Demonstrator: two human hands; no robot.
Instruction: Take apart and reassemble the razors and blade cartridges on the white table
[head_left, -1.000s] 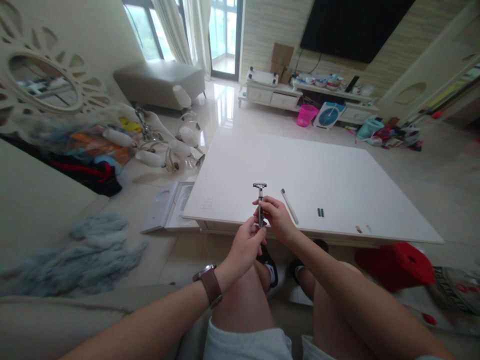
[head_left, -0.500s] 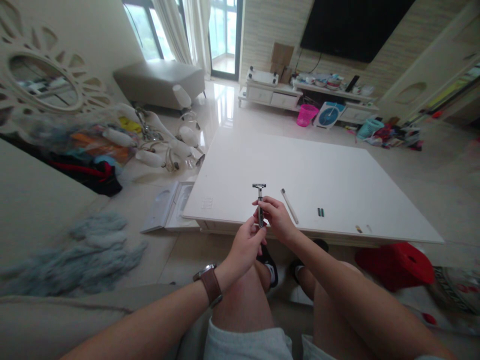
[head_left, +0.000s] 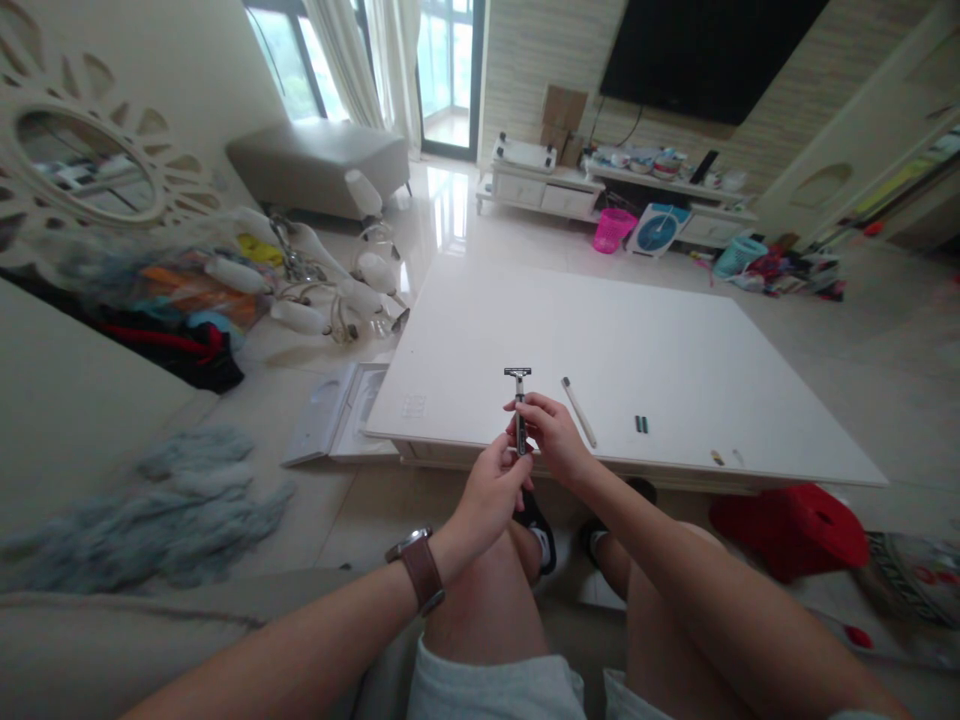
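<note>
Both my hands are closed on a safety razor [head_left: 520, 428], held upright at the table's near edge with its head pointing away from me. My left hand [head_left: 493, 492] grips the bottom end of the dark handle. Higher up, the fingers of my right hand [head_left: 551, 432] pinch the handle below the razor head. A toothbrush [head_left: 580, 413] with a pale handle and dark bristles lies on the white table [head_left: 525, 310], just right of my right hand. Farther right are two small dark green cylinders [head_left: 641, 424], perhaps batteries, side by side.
Small brownish bits [head_left: 717, 458] lie near the table's right front edge. A red stool [head_left: 795, 530] stands beyond that edge. An open white box [head_left: 337, 415] and a chandelier with white shades [head_left: 330, 280] lie on the floor at left. A pink basket [head_left: 613, 230] stands beyond the table.
</note>
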